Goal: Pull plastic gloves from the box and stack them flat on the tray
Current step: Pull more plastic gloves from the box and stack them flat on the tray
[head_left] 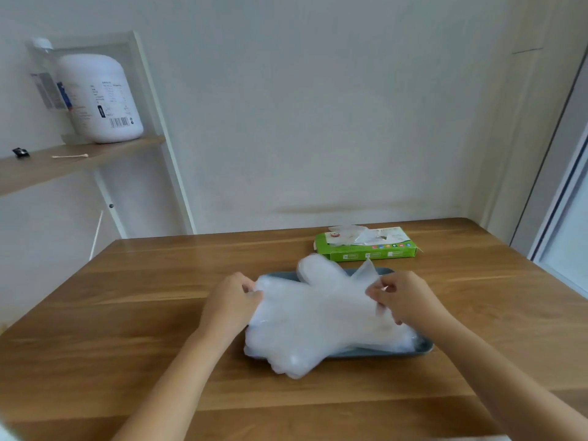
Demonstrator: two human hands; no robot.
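A green glove box [366, 246] lies at the far side of the wooden table, with clear plastic poking out of its top opening. In front of it sits a grey-blue tray [424, 347], mostly covered by a stack of translucent plastic gloves [318, 326] that hangs over its left and front edges. My left hand [230, 300] pinches the top glove at its left edge. At the glove's right edge my right hand [405, 297] pinches it too, and a corner of plastic sticks up behind that hand.
The wooden table [127, 313] meets a white wall at the back. A wooden shelf [63, 163] at the left carries a large white jug [101, 100], a cotton swab and a small black item. A window frame [566, 218] runs along the right.
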